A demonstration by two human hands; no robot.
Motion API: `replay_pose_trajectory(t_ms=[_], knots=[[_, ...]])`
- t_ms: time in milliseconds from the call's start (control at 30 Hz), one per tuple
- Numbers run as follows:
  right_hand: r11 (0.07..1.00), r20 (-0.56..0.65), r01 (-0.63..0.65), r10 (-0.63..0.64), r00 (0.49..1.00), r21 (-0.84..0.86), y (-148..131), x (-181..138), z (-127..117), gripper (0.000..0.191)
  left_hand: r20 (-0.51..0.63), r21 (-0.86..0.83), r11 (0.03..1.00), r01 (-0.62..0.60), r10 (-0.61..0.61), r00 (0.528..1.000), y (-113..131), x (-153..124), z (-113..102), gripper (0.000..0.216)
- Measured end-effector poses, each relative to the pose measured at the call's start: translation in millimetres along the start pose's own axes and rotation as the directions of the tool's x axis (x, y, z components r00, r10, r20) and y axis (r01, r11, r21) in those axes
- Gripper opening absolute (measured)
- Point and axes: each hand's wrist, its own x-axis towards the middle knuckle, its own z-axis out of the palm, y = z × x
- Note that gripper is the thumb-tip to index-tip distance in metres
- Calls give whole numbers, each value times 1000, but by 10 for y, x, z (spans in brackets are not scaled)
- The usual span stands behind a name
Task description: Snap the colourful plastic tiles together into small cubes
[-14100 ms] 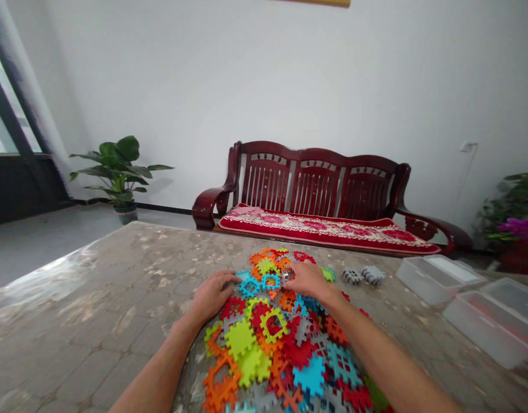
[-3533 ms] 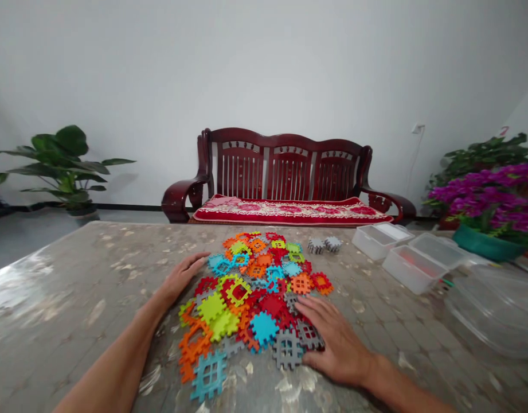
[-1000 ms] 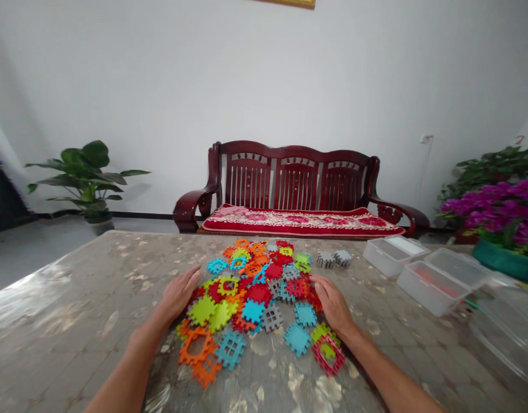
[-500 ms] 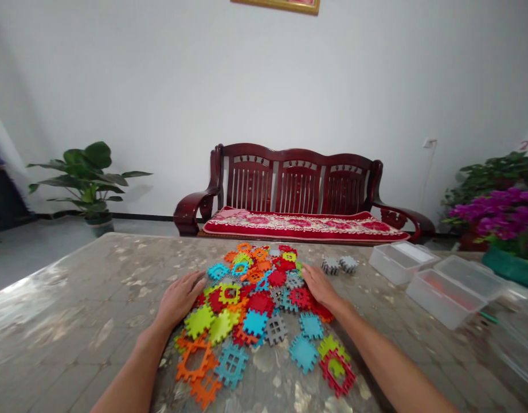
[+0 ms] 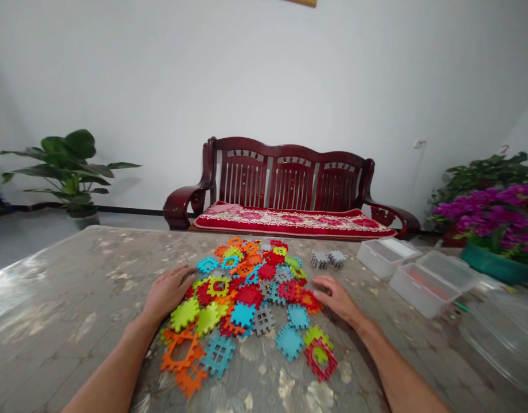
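Multicoloured, toothed plastic tiles point(image 5: 249, 296) lie in one flat heap, its long axis running forward; the left hand point(image 5: 169, 291), uncurled and unladen, flanks its left edge, the right hand point(image 5: 339, 298), likewise released, its right.

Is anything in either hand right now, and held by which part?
Nothing looks held: the left hand lies beside the heap of multicoloured, flat, toothed plastic pieces, the right hand by its opposite side, neither closed around a piece.
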Motion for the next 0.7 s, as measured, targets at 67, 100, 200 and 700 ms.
replay_pose_trajectory(t_ms=[67, 100, 200, 700], knots=[[998, 25, 20, -18, 1000, -60, -62, -29, 17, 49, 6, 11, 1000, 4, -4, 1000, 5, 2, -4, 51], [996, 27, 31, -29, 999, -81, -99, -39, 31, 50, 9, 16, 1000, 4, -4, 1000, 7, 3, -5, 51], [994, 20, 70, -68, 997, -90, -190, -56, 77, 42, 5, 26, 1000, -1, 1, 1000, 10, 4, -2, 51], [976, -28, 68, -75, 997, -207, -276, 341, 360, 27, 33, 45, 999, 8, -10, 999, -8, 26, 14, 55]])
